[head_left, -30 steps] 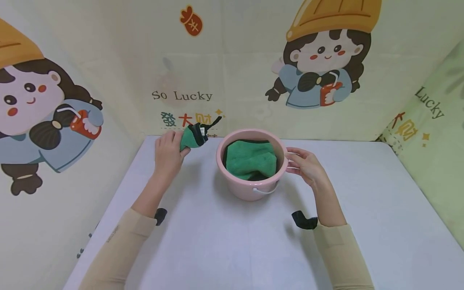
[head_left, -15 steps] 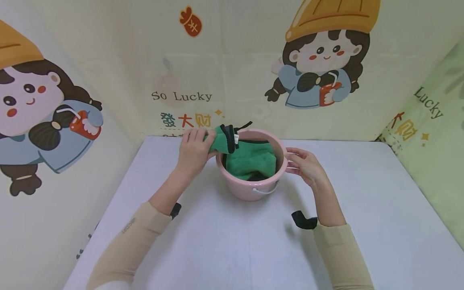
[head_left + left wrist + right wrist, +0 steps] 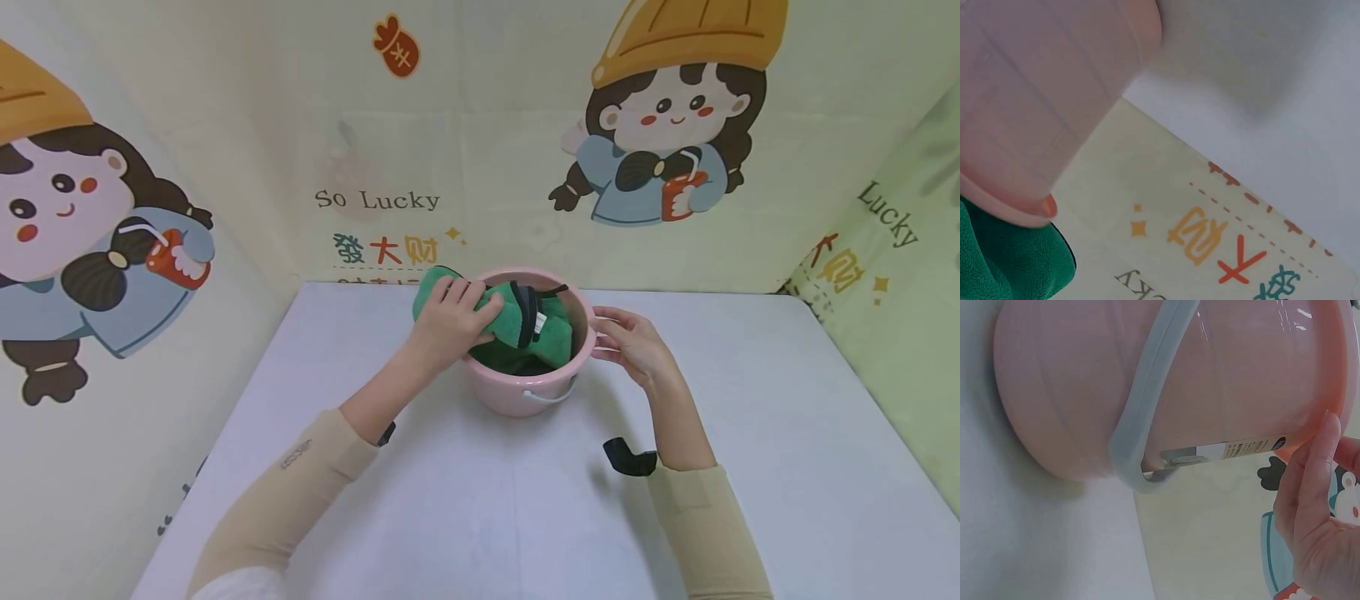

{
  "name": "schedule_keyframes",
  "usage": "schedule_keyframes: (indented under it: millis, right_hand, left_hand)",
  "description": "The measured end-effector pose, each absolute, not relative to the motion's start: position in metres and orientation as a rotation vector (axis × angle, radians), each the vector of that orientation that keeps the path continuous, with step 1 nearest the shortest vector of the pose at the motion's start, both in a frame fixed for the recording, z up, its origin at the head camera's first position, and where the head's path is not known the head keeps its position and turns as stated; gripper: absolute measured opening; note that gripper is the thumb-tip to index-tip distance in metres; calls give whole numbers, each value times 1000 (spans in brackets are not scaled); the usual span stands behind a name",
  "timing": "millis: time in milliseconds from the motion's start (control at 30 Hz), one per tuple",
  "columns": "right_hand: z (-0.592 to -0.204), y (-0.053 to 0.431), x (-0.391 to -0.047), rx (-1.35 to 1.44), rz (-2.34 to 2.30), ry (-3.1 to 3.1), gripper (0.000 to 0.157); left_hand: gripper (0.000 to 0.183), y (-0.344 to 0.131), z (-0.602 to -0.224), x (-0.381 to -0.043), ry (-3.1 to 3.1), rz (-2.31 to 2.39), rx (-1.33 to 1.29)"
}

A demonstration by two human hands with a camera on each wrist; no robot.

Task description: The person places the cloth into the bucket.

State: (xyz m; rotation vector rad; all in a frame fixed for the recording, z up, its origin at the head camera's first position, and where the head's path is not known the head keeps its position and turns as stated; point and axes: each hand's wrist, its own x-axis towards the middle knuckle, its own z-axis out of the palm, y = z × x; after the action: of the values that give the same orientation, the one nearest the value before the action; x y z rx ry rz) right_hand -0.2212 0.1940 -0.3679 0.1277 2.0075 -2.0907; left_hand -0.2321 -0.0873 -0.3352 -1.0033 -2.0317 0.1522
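Note:
My left hand [image 3: 453, 321] grips a folded green towel [image 3: 509, 317] with black edging, a white label and a black loop. It holds the towel over the left rim of a pink bucket [image 3: 517, 396]; the towel's label end overlaps the bucket's mouth in the head view. Inside the bucket lies another piece of green cloth [image 3: 557, 333], partly hidden. The left wrist view shows green cloth beside the bucket's wall [image 3: 1035, 94], with the hand out of sight. My right hand [image 3: 1319, 512] touches the bucket's outer rim with extended fingers.
The bucket stands on a white table [image 3: 517, 517] near its back edge. A pale handle [image 3: 1147, 394] hangs down its side. Cartoon-printed cloth [image 3: 517, 142] forms a wall behind and at both sides.
My left hand has carried the towel rightward, from left of the bucket to over its mouth. My right hand and the bucket have stayed in place.

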Motion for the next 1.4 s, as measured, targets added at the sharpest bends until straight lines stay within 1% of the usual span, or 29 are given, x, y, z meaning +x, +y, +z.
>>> schedule_keyframes:
  millis: [267, 700, 867, 1067, 1400]
  right_hand:
    - [-367, 193, -221, 136, -2072, 2024, 54]
    - [-368, 194, -221, 126, -2115, 1982, 54]
    - [-368, 194, -221, 125, -2130, 1973, 53]
    - [-368, 194, -220, 123, -2112, 1988, 55]
    - [-368, 194, -220, 128, -2112, 1974, 55]
  left_hand:
    - [51, -69, -342, -236, -2071, 211, -1049]
    - [44, -46, -341, -237, -2235, 343, -1138]
    - [42, -38, -339, -237, -2397, 372, -1216]
    - [49, -30, -338, -239, -2728, 356, -1268]
    - [58, -26, -344, -245, -2900, 379, -1276]
